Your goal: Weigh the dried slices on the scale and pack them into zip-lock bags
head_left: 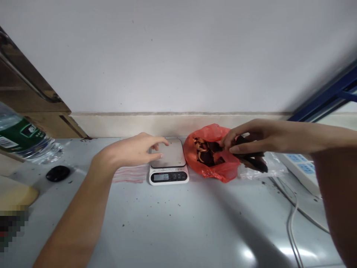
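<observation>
A small white digital scale reads 0.0, with a few specks on its pan. My left hand reaches over the pan's left side, fingers apart and holding nothing. To the right of the scale stands an open red plastic bag with dark brown and tan dried pieces inside. Above the bag's right side my right hand is closed on several dark dried pieces, which stick out below the palm. I cannot make out what kind of dried material they are.
Clear zip bags lie left of the scale, and clear plastic lies right of the red bag. A power strip and cables are at the right. A water bottle and black disc are at the left.
</observation>
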A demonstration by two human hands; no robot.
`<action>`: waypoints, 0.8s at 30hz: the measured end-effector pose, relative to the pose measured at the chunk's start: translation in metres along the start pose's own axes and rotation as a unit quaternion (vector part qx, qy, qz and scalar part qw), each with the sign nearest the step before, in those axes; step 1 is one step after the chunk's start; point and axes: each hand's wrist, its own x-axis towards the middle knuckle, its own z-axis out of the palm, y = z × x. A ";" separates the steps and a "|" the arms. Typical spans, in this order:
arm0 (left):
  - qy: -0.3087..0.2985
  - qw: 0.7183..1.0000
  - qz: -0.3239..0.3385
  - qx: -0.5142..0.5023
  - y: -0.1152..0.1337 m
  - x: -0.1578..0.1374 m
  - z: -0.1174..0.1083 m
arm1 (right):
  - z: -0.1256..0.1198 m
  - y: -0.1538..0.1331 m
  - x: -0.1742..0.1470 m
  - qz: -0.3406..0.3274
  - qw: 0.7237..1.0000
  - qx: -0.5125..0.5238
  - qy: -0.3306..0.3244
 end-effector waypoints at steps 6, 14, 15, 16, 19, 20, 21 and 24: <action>0.000 1.000 -0.027 0.001 -0.013 -0.007 -0.008 | 0.010 -0.039 0.027 -0.105 0.994 0.001 -0.032; -0.026 0.996 -0.087 0.006 -0.034 -0.002 -0.005 | 0.060 -0.071 0.101 -0.066 0.995 0.029 -0.066; -0.029 0.996 -0.083 0.004 -0.035 0.000 -0.003 | 0.064 -0.070 0.107 -0.066 0.994 0.034 -0.079; -0.035 0.996 -0.076 0.001 -0.035 0.003 -0.001 | 0.067 -0.069 0.112 -0.066 0.993 0.039 -0.093; -0.059 0.997 -0.056 -0.003 -0.035 0.010 0.005 | 0.069 -0.059 0.122 -0.072 0.989 0.047 -0.118; -0.063 0.997 -0.047 -0.002 -0.035 0.012 0.006 | 0.068 -0.056 0.124 -0.074 0.989 0.051 -0.118; -0.066 0.997 -0.040 -0.002 -0.035 0.014 0.008 | 0.068 -0.052 0.125 -0.075 0.989 0.057 -0.117; -0.067 0.997 -0.026 -0.006 -0.036 0.017 0.010 | 0.067 -0.042 0.125 -0.082 0.987 0.076 -0.112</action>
